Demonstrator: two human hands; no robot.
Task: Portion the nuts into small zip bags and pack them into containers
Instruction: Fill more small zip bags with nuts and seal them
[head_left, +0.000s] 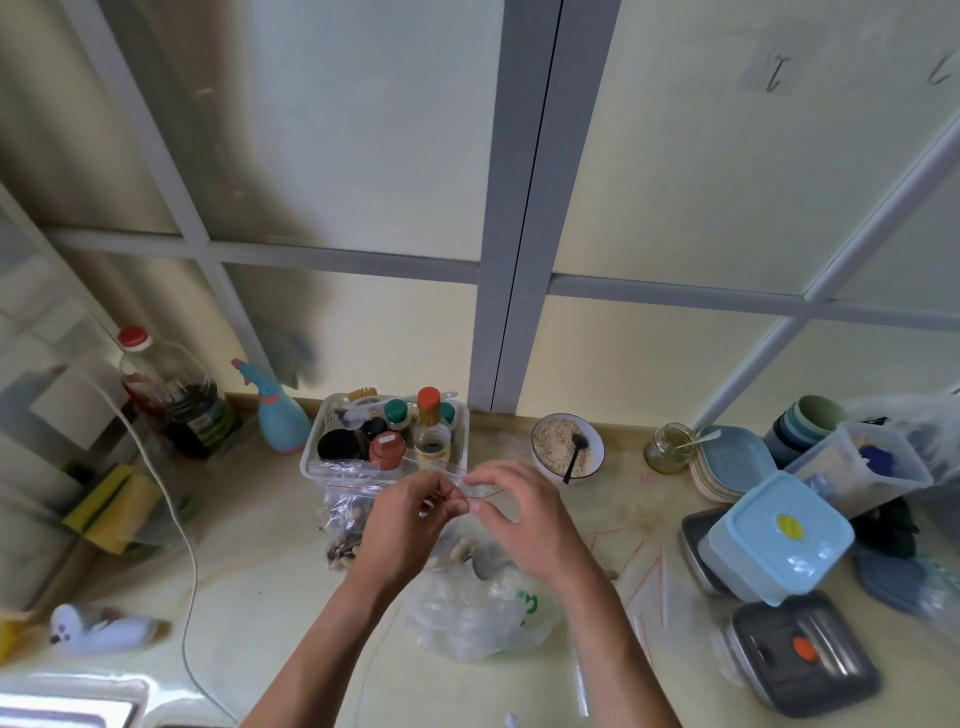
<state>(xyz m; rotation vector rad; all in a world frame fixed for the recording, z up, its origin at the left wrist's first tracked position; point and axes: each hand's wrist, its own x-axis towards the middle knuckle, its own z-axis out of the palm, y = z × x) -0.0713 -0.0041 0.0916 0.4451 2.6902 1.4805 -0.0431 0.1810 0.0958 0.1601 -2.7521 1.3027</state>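
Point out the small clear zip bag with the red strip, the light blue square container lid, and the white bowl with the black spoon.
Small clear zip bag with red strip (480, 492), head view, red strip.
Light blue square container lid (779, 535), head view, top face.
White bowl with black spoon (597, 446), head view, right rim.

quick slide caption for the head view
Both hands, left and right, pinch a small zip bag above the bag of nuts on the counter.

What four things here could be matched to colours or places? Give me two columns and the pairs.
Things:
1. spray bottle
2. bowl
3. sponge
4. zip bag

Descriptions:
A. pinched between both hands
B. yellow, at the far left
C. light blue, left of the basket
D. holds crumbs and a black spoon

Pairs: 1-C, 2-D, 3-B, 4-A
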